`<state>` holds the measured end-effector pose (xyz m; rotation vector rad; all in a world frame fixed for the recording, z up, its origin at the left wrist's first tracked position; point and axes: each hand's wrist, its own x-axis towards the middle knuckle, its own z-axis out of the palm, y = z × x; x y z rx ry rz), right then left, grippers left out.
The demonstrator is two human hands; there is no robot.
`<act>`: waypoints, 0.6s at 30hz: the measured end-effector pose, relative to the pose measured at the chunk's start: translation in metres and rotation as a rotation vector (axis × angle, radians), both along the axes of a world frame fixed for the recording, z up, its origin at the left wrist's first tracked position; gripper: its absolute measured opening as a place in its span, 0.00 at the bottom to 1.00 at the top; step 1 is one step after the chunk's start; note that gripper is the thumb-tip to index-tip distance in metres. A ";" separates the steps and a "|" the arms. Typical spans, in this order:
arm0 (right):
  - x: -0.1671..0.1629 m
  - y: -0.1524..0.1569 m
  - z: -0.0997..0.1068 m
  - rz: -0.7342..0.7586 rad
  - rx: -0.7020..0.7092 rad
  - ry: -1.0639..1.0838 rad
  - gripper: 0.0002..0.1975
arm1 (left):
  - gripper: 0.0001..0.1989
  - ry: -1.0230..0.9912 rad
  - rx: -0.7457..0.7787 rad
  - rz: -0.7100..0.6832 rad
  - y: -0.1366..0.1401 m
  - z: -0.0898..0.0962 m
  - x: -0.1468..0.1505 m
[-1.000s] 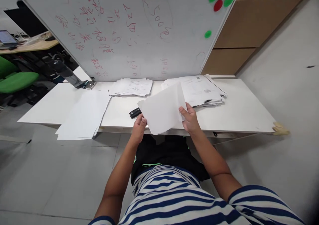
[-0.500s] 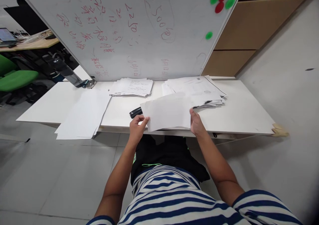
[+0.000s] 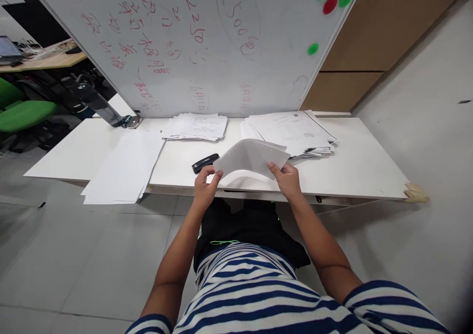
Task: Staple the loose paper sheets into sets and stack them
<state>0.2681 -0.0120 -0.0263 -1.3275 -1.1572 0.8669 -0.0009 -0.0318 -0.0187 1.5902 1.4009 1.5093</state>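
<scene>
Above the table's front edge, sheets of white paper [image 3: 251, 154] bow upward between my two hands. My left hand [image 3: 206, 183] pinches their left end between thumb and fingers. At the right end my right hand [image 3: 287, 179] grips them, thumb on top. A black stapler [image 3: 205, 163] lies on the table just beyond my left hand. Behind the held paper rests a messy stack of printed sheets [image 3: 291, 129]. A smaller printed stack [image 3: 197, 127] sits to its left. Blank white sheets [image 3: 123, 169] lie further left, overhanging the front edge.
The white table [image 3: 362, 166] backs onto a whiteboard [image 3: 177, 48] with red writing and round magnets. A dark water bottle [image 3: 98, 102] leans at the back left. Cardboard boxes [image 3: 351, 38] stand behind the board. A green chair [image 3: 25, 115] is off to the left.
The held paper has gone from nearly flat to arched. My right hand has shifted slightly left, its thumb now over the sheets. More of the stapler shows.
</scene>
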 end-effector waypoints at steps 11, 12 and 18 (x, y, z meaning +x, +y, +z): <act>-0.010 -0.004 -0.026 0.055 -0.117 -0.171 0.23 | 0.15 -0.106 -0.159 0.028 0.011 -0.021 -0.004; -0.011 -0.005 -0.025 0.065 -0.110 -0.156 0.23 | 0.18 -0.126 -0.183 -0.007 0.011 -0.022 -0.004; -0.008 0.000 -0.022 0.165 -0.089 -0.026 0.24 | 0.27 -0.291 -0.322 -0.168 0.021 -0.028 -0.004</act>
